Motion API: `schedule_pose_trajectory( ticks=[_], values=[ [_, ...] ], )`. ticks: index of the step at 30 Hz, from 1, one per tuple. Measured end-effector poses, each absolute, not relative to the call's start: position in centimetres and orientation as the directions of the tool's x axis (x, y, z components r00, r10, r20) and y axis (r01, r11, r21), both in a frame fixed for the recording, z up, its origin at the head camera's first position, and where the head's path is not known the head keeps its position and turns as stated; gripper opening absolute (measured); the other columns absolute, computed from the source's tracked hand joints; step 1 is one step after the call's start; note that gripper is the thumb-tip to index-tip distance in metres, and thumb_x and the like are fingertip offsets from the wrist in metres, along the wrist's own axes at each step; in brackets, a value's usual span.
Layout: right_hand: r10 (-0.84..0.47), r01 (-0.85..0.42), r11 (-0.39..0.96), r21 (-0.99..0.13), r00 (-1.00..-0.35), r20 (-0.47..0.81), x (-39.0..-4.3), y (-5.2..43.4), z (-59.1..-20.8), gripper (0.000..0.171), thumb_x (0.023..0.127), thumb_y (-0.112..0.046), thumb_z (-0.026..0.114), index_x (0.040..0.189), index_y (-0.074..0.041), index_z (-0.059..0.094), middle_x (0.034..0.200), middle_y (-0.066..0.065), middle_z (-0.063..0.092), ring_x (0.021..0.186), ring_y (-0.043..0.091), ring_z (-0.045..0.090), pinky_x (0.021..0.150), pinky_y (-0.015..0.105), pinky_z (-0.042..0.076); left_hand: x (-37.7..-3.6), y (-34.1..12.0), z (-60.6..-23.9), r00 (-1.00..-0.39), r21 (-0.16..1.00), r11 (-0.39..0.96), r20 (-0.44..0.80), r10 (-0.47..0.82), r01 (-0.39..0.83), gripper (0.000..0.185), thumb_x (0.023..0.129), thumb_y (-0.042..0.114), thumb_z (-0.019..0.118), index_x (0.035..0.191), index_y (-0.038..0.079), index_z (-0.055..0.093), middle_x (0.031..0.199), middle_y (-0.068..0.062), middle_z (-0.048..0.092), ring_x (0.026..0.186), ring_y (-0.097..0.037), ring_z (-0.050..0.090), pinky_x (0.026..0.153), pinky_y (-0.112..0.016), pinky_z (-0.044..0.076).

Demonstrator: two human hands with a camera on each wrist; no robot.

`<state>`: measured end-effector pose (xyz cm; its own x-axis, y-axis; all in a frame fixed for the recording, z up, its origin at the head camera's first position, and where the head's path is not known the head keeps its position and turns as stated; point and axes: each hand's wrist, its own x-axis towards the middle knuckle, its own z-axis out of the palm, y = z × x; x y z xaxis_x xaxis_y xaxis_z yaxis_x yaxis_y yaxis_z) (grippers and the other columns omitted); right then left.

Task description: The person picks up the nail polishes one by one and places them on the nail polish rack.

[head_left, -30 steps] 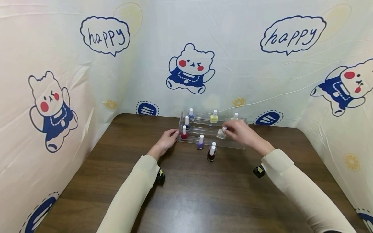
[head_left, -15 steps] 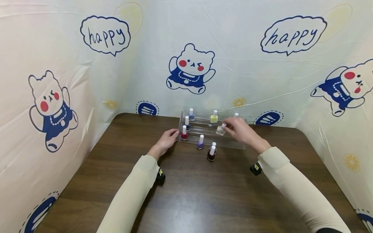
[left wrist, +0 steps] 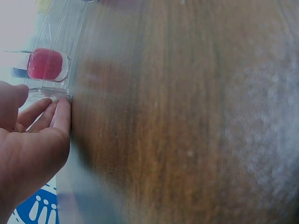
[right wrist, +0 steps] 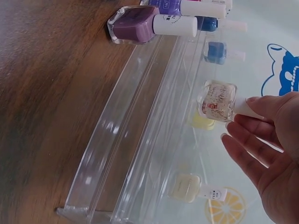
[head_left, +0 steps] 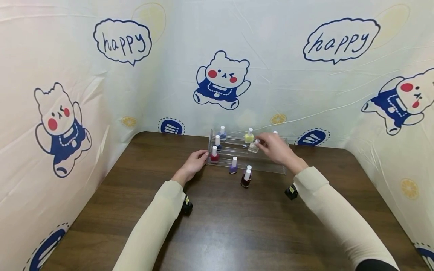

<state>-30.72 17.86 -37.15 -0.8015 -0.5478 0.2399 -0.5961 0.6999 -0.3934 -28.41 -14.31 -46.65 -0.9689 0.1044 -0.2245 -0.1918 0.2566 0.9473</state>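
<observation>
My right hand (head_left: 276, 148) pinches the white cap of a clear nail polish bottle (right wrist: 218, 100) with coloured flecks. The bottle is tilted, over the upper steps of a clear acrylic tiered rack (right wrist: 93, 154), and overlaps a yellow polish bottle (right wrist: 203, 122) in the right wrist view. My left hand (left wrist: 37, 144) touches the rack's left end with extended fingers, beside a red polish bottle (left wrist: 46, 64) on the lowest step. Above that one, a dark blue bottle (head_left: 218, 145) and a lighter blue bottle (head_left: 222, 134) stand on the higher steps.
A pale cream bottle (right wrist: 185, 187) stands at the rack's right end, mostly behind my right hand in the head view. In front of the rack, a purple bottle (head_left: 233, 167) and a dark plum bottle (head_left: 245, 181) stand on the wooden table (head_left: 217, 226). A printed cloth (head_left: 162, 82) hangs behind.
My right hand has moved left and farther back, carrying the clear bottle from over the rack's middle toward the yellow bottle. My left hand stays at the rack's end.
</observation>
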Motion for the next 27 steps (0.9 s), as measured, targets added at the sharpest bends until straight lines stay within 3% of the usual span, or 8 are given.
schedule_pose_trajectory(
  ticks=[10,27],
  values=[
    [-0.531,-0.582,0.711,-0.394,-0.812,0.242,-31.9,17.2,-38.0,0.026,0.1,-0.008,0.065,0.123,0.004,0.068,0.11,0.017,0.072,0.093,0.028,0.07,0.084,0.043,0.061,-28.4,-14.3,-46.6,-0.969,0.945,0.264,-0.227,0.102,-0.194,0.049,0.112,0.027,0.044,0.154,0.004,0.042,0.158,-0.017,0.041,0.144,-0.031,0.043,0.118,-0.045,0.037],
    [-0.543,-0.592,0.739,-0.322,-0.806,0.236,-32.7,16.7,-39.9,0.016,0.099,-0.008,0.067,0.112,0.001,0.071,0.099,0.011,0.071,0.086,0.025,0.067,0.08,0.042,0.059,-28.4,-14.3,-46.7,-0.971,0.949,0.258,-0.214,0.106,-0.181,0.049,0.112,0.027,0.043,0.155,0.003,0.041,0.159,-0.018,0.041,0.145,-0.031,0.042,0.118,-0.045,0.037]
  ],
)
